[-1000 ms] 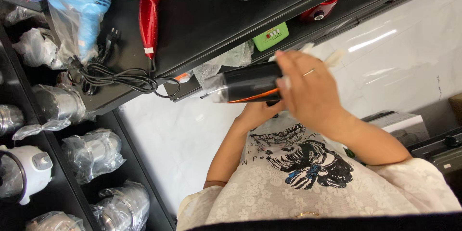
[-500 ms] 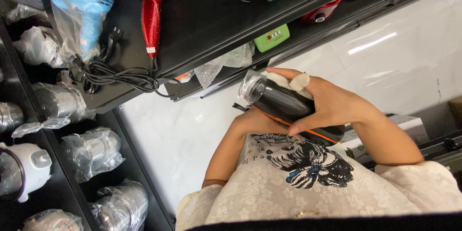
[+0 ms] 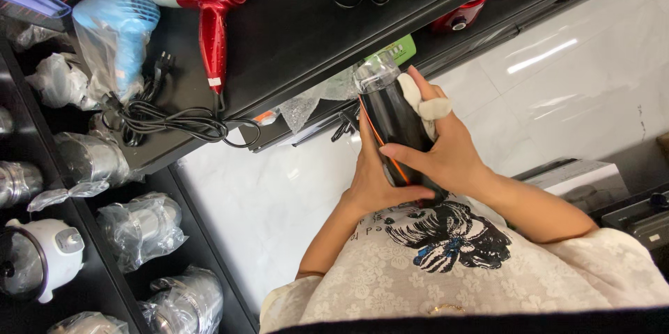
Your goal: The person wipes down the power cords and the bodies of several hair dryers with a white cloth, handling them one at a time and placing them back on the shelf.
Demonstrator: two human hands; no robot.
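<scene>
Both hands are closed around a black cylindrical appliance (image 3: 392,125) with a clear cap and a thin orange stripe, held up in front of the person's chest, just below the edge of a black shelf (image 3: 306,34). The left hand (image 3: 373,174) wraps the body from the left side and behind. The right hand (image 3: 446,156) clasps it from the right, fingers across the front, and presses a small white cloth (image 3: 425,101) against its upper side. On the shelf, farther left, lie a red hair dryer (image 3: 209,0), its coiled black cord (image 3: 174,121) and a blue hair dryer in a plastic bag (image 3: 115,38). Bagged steel appliances (image 3: 139,226) fill the shelves at the left.
</scene>
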